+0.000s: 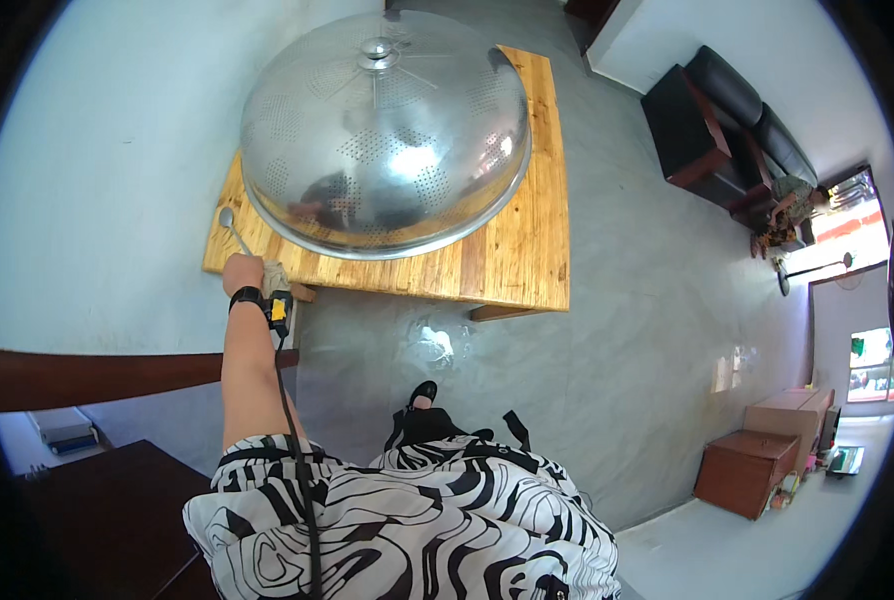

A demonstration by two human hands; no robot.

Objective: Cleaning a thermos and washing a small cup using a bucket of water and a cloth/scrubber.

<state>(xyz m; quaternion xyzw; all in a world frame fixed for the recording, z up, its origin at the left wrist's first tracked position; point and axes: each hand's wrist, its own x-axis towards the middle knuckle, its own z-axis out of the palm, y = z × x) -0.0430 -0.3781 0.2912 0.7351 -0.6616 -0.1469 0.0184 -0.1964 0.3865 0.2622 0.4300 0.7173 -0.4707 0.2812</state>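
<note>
A large domed metal cover with perforated patches and a round knob (387, 135) stands on a wooden table (518, 262). My left hand (243, 274) is at the table's near left corner, its fingers closed around the handle of a metal spoon (226, 218), whose bowl points away from me over the tabletop. A beige cloth-like thing (274, 277) lies against the hand; whether I grip it too cannot be told. A strapped device with a cable sits on my left wrist. My right hand is out of view.
A pale wall (102, 187) runs along the left, with a dark wooden ledge (117, 375) nearer me. Grey floor (619, 337) lies to the right. Farther off are a black sofa (724, 90), a seated person (792, 202), a standing fan (814, 268) and a brown cabinet (747, 469).
</note>
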